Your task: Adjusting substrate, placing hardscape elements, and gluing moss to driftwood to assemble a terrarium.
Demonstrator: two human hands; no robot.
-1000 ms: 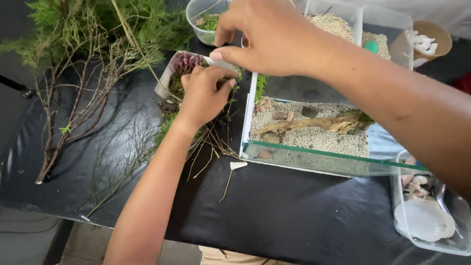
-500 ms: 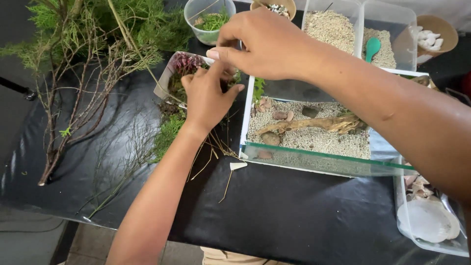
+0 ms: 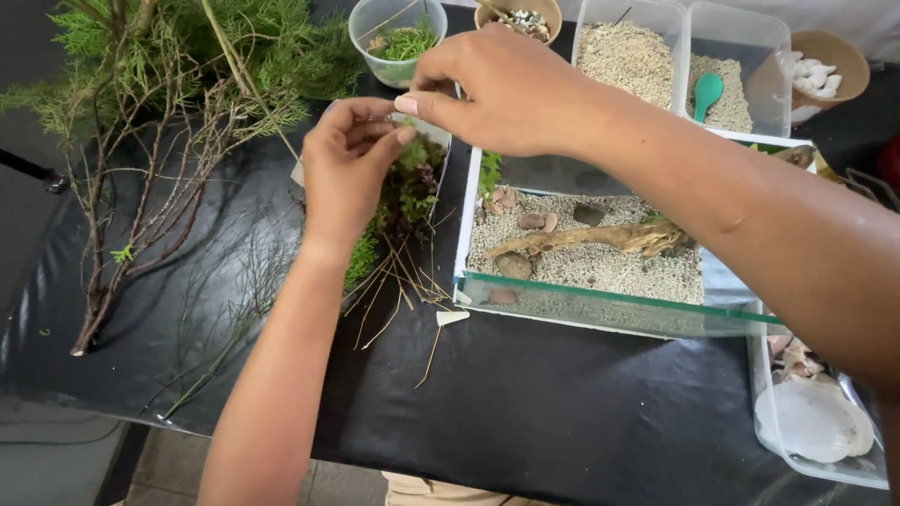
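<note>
Both hands meet over a shallow tray of moss and small plants [image 3: 405, 192]. Left hand [image 3: 345, 159] fingers drawn together, tips pinched on something thin; too small to tell what, likely a sprig from the tray. Right hand [image 3: 487, 89] reaches across from the other side, thumb and forefinger closed on the same spot, its fingertips just touching the left hand's. What sits between the fingertips stays unclear.

The tray lies directly under the left hand, with dark reddish and green tufts inside it. Loose dry stems [image 3: 398, 290] fan out below the tray, toward the person, on the black-covered table [image 3: 562, 412].

Just beside the right wrist, below the forearm: a glass tank [image 3: 600, 305] with pale gravel, a piece of driftwood [image 3: 591, 239] lying across it, and a few brown stones [image 3: 530, 222] near the wood.

Beyond the right hand: a clear cup with green bits [image 3: 394, 42], a brown bowl [image 3: 525, 14] partly hidden by the knuckles, and two clear tubs of gravel [image 3: 628, 56], one holding a green spoon [image 3: 708, 94]. Farther out, a paper bowl of white stones [image 3: 820, 70].

Well to the left of the left hand: a bundle of bare twigs and feathery green branches [image 3: 159, 122].

Near the right elbow, at the table's edge: a clear box with shells [image 3: 811, 422].
</note>
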